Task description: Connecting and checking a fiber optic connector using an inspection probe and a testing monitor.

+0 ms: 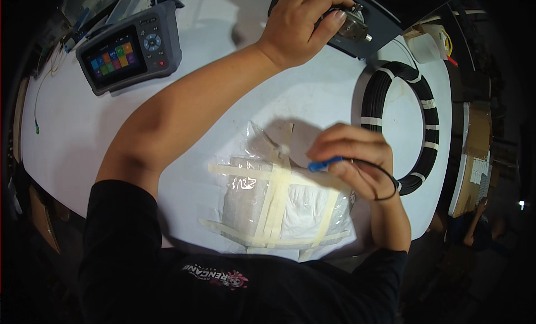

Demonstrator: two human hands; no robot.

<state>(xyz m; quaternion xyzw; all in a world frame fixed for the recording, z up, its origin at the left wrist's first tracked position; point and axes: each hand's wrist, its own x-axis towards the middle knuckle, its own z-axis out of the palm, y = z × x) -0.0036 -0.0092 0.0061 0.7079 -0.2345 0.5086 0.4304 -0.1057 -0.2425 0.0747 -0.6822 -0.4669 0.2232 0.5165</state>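
Note:
My left hand point(298, 28) reaches to the far middle of the table, its fingers curled over a black flat-topped device point(385, 14). Next to its thumb sits a metal fitting point(355, 27) on that device. My right hand point(365, 159) pinches a blue fibre-optic connector point(319, 165) above the near part of the table. A thin black cable point(384, 172) runs from the connector and loops over the palm to the wrist. Below the connector lies a clear plastic package point(307, 209), bound with cream tape and holding white material.
A coil of black cable point(373, 106), tied with white bands, lies at the right of the white table point(195, 134). A handheld tester point(123, 58) with a lit screen stands far left. Beyond the coil is a white container point(424, 47). A thin fibre lead point(37, 109) lies at the left edge.

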